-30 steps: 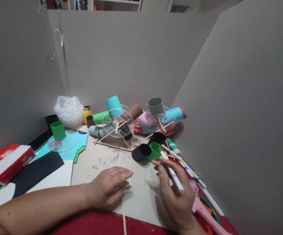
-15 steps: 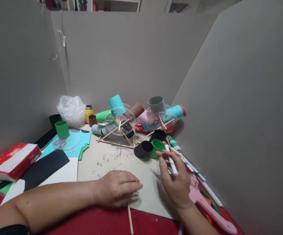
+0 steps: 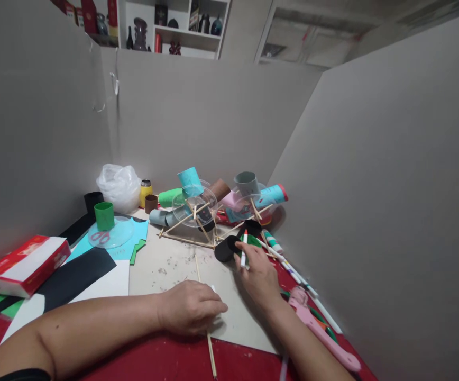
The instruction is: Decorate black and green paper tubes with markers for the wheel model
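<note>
My left hand (image 3: pixel 192 308) rests low over the grey board (image 3: pixel 166 272), fingers together and curled down. A thin wooden stick (image 3: pixel 211 353) passes beneath it, and a small white tip shows at its fingers; what it grips is hidden. Between the fingers of my right hand (image 3: pixel 259 272) is a white marker (image 3: pixel 244 255), upright, its red end up. Those fingers are beside a black paper tube (image 3: pixel 225 250) and partly cover a green tube (image 3: pixel 252 241). Behind stands a stick frame (image 3: pixel 185 241) with a clear plastic disc (image 3: pixel 180 211) and coloured tubes.
On the left are a red box (image 3: pixel 25 264), black paper (image 3: pixel 79 275) and a green tube (image 3: pixel 104 216) on a clear lid (image 3: pixel 124 233). A plastic bag (image 3: pixel 119 188) sits behind. Markers (image 3: pixel 327 313) and a pink tool (image 3: pixel 324 336) line the right wall.
My right hand has moved left, closer to the black tube, and the marker's red end now shows. A white tip has appeared by my left hand. The camera view has tilted up.
</note>
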Action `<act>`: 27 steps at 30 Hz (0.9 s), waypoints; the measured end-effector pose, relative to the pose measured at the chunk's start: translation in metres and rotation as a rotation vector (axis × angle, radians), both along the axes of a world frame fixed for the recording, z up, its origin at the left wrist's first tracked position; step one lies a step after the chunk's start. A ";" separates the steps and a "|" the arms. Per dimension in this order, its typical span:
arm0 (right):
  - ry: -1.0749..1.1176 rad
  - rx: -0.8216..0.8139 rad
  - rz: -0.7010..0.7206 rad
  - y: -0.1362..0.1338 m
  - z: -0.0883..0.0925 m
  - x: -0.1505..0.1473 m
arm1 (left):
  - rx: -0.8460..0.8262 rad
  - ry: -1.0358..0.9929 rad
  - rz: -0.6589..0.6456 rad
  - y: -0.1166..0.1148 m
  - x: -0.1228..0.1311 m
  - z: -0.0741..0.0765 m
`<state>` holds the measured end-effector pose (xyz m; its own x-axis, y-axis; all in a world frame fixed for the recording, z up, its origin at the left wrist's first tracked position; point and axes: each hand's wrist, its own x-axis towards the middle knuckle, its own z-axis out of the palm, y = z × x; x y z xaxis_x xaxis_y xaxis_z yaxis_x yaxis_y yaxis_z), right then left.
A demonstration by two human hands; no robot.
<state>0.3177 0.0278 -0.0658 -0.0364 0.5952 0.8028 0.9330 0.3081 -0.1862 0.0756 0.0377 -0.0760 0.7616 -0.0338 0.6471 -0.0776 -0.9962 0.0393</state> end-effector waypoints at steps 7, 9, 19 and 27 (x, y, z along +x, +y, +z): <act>-0.038 0.007 0.074 0.010 -0.005 0.007 | 0.009 0.050 0.019 0.002 0.000 -0.004; -0.020 0.025 0.094 0.007 -0.005 0.008 | -0.018 0.046 0.021 0.002 -0.002 -0.003; 0.129 0.085 0.177 -0.031 0.021 -0.008 | -0.580 -0.340 0.241 -0.001 -0.005 -0.002; 0.018 0.033 0.479 -0.055 0.034 -0.030 | -0.942 -0.287 0.277 -0.003 -0.008 0.005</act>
